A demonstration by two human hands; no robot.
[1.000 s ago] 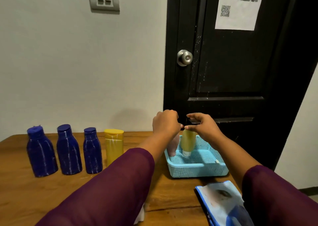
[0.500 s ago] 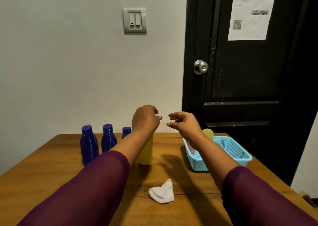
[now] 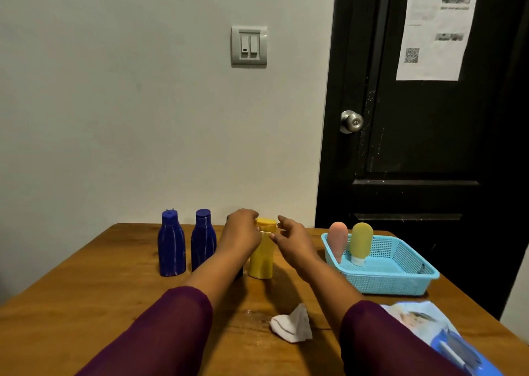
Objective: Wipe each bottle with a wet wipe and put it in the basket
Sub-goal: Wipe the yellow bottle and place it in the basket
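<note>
A yellow bottle [image 3: 261, 261] stands upright mid-table. My left hand [image 3: 240, 232] is at its cap's left side with fingers loosely curled; a grip on it does not show. Just right of the bottle, my right hand [image 3: 290, 239] hovers with relaxed fingers and holds nothing. Two dark blue bottles [image 3: 171, 245] [image 3: 203, 239] stand to the left; a third is mostly hidden behind my left arm. In the light blue basket [image 3: 400, 284] at the right stand a pink tube [image 3: 337, 239] and a yellow tube [image 3: 361, 242]. A crumpled white wet wipe [image 3: 292, 324] lies on the table near me.
The wooden table [image 3: 86, 304] stands against a white wall, with a black door behind the basket. A blue and white wipe pack [image 3: 435, 330] lies at the front right corner. A small wet patch shows beside the crumpled wipe.
Both hands left the basket, where the yellow tube now stands, and moved left. They dropped from mid-air to either side of the yellow bottle. My view swung left and down.
</note>
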